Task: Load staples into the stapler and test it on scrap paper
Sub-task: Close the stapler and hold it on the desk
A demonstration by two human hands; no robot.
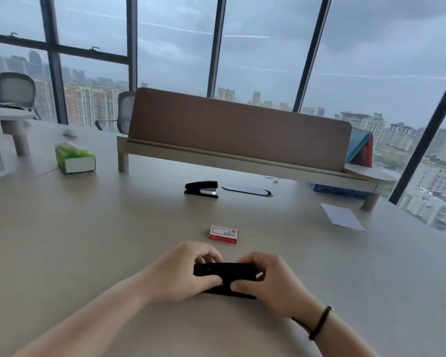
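A black stapler [225,271] lies on the desk close to me, held by both hands. My left hand [183,271] grips its left end, fingers curled over the top and thumb at the front. My right hand [268,279] grips its right end the same way. Whether its top is lifted is hidden by my fingers. A small red and white staple box [224,234] lies shut on the desk just beyond my hands. A white sheet of scrap paper [343,217] lies at the far right. A second black stapler [202,188] stands farther back.
A brown divider panel [237,130] on a raised shelf crosses the back of the desk [88,240]. A green tissue box [74,159] sits at the left. A dark oval cable cover [246,190] lies next to the far stapler. Blue folders [358,150] stand at the right.
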